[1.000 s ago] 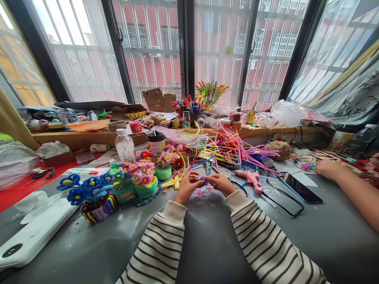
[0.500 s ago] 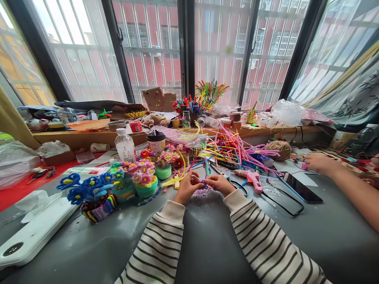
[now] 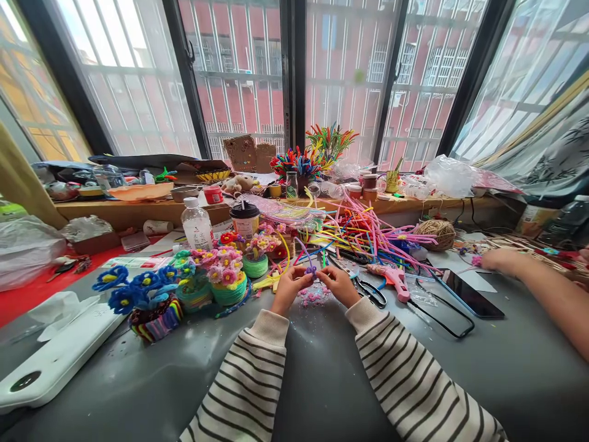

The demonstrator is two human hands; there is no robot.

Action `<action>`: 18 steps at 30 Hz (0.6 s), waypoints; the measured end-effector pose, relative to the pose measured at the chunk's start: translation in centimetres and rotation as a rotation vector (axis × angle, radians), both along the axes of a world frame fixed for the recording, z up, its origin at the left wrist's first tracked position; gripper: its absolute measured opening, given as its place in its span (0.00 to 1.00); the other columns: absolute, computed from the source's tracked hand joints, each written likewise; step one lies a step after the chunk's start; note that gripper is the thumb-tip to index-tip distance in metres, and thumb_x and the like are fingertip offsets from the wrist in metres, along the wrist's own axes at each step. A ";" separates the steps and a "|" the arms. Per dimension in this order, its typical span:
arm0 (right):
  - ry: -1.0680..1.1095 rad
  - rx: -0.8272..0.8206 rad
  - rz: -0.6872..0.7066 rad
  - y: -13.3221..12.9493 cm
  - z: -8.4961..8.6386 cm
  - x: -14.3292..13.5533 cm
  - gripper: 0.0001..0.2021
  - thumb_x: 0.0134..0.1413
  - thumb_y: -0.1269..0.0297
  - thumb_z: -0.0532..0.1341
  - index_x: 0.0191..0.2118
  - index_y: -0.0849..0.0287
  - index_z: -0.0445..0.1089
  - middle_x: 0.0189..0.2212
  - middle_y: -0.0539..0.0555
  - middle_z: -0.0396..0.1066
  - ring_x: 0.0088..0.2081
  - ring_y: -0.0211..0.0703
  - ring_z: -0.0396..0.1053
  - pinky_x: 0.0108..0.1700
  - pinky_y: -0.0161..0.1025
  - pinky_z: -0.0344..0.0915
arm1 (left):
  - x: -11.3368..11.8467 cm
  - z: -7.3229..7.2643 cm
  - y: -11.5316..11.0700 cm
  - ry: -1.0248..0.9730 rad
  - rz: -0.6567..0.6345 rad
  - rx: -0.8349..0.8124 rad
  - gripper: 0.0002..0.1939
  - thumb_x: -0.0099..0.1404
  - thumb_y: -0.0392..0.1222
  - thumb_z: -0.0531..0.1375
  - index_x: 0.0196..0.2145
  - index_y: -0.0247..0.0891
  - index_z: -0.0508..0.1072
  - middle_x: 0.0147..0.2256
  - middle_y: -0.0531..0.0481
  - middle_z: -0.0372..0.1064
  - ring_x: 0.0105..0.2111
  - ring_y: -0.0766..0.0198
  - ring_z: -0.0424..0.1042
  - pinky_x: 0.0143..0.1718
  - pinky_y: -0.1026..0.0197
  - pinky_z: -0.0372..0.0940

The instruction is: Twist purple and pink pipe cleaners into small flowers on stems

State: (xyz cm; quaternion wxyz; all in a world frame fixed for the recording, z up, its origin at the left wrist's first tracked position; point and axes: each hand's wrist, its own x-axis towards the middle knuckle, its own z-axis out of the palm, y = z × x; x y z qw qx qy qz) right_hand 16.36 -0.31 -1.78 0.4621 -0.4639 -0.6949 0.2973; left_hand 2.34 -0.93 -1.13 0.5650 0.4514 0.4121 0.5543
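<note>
A small purple pipe-cleaner flower [image 3: 311, 271], with a purple stem curving up and back, is pinched between both hands above the grey table. Its left side is held in the fingertips of my left hand [image 3: 292, 288]; my right hand [image 3: 338, 284] grips the right side. Pink and purple fuzz scraps [image 3: 315, 296] lie on the table just below the fingers. Scissors with black handles [image 3: 372, 293] rest right of my right hand, beside a pink glue gun [image 3: 399, 283]. Pots of pink flowers [image 3: 224, 267] stand to the left.
Loose pipe cleaners [image 3: 363, 230] are heaped behind the hands. A bottle [image 3: 197, 226], lidded cup [image 3: 245, 220] and blue flower pot [image 3: 156, 316] stand left. A phone [image 3: 469, 294] and twine ball [image 3: 437, 233] lie right, near another person's hand [image 3: 499, 261].
The purple flower and its curved stem now show more clearly between my fingertips. My hands have shifted slightly. The other person's hand has moved a little to the right.
</note>
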 end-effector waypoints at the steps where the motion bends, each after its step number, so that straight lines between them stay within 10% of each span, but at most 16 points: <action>1: -0.054 0.062 -0.022 -0.1 0.0 0.0 0.15 0.43 0.53 0.54 0.24 0.62 0.65 0.20 0.50 0.62 0.21 0.33 0.56 0.25 0.32 0.54 | 0.0 0.1 -0.1 -0.006 -0.011 -0.020 0.16 0.37 0.39 0.65 0.26 0.32 0.66 0.24 0.52 0.66 0.24 0.69 0.68 0.32 0.62 0.65; 18: -0.353 0.217 0.039 -0.9 0.9 0.6 0.10 0.46 0.61 0.55 0.23 0.63 0.65 0.21 0.50 0.60 0.21 0.32 0.57 0.25 0.32 0.55 | 0.0 0.6 -0.5 0.180 -0.058 -0.039 0.13 0.37 0.43 0.64 0.21 0.31 0.69 0.19 0.53 0.65 0.19 0.72 0.64 0.23 0.68 0.62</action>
